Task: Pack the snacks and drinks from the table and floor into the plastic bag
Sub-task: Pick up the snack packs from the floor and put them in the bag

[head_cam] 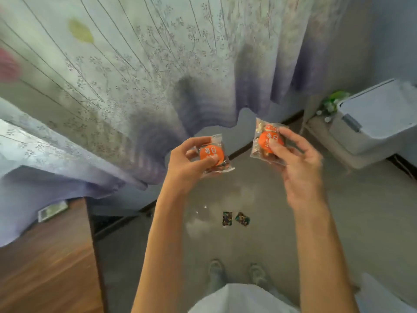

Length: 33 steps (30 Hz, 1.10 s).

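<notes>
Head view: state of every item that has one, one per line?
left hand: shut on left snack packet
left snack packet: sealed, held in the air
right hand: shut on right snack packet
right snack packet: sealed, held in the air
two dark packets: lying on the floor, side by side, not picked up
white bin: lid closed
plastic bag: not in view
</notes>
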Each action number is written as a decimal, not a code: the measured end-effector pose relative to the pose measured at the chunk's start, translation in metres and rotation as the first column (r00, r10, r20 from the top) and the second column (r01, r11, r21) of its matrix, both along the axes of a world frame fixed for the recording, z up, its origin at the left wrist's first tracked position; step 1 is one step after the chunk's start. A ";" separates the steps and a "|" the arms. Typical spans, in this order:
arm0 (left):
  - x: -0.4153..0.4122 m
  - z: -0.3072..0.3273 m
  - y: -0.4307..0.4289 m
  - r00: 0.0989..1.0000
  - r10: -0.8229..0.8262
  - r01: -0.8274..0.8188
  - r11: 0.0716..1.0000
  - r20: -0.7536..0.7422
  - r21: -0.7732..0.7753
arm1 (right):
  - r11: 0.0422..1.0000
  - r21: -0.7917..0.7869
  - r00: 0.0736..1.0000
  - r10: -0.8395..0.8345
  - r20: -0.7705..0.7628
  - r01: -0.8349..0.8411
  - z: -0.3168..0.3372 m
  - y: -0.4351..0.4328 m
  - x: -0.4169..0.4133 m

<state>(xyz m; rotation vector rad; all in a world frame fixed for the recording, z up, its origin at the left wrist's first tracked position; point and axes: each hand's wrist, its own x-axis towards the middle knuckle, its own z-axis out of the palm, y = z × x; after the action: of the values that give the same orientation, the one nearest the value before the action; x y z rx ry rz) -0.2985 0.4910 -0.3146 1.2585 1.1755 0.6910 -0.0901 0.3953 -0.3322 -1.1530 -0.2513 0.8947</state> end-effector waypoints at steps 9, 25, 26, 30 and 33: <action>-0.008 0.042 -0.062 0.949 0.303 -0.309 0.949 0.084 0.065 | 0.977 0.039 0.936 0.190 0.295 -0.211 0.054 0.006 -0.009; -0.140 0.072 -0.163 0.724 0.685 -0.690 0.714 0.085 0.121 | 0.761 0.032 0.736 0.616 0.280 -0.648 0.073 -0.006 -0.141; -0.151 0.072 -0.172 0.702 0.706 -0.712 0.693 0.091 0.115 | 0.736 0.030 0.712 0.643 0.282 -0.676 0.074 -0.009 -0.153; -0.197 0.077 -0.207 0.633 0.768 -0.774 0.624 0.095 0.110 | 0.619 0.031 0.601 0.748 0.280 -0.785 0.076 -0.023 -0.206; -0.237 0.082 -0.234 0.567 0.816 -0.823 0.555 0.110 0.121 | 0.519 0.029 0.504 0.813 0.292 -0.854 0.079 -0.035 -0.253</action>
<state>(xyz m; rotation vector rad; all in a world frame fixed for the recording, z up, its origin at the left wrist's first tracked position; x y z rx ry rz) -0.5353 0.2566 -0.2322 0.7340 1.7120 1.5304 -0.3429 0.3600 -0.2532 -0.9424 -1.1680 1.5550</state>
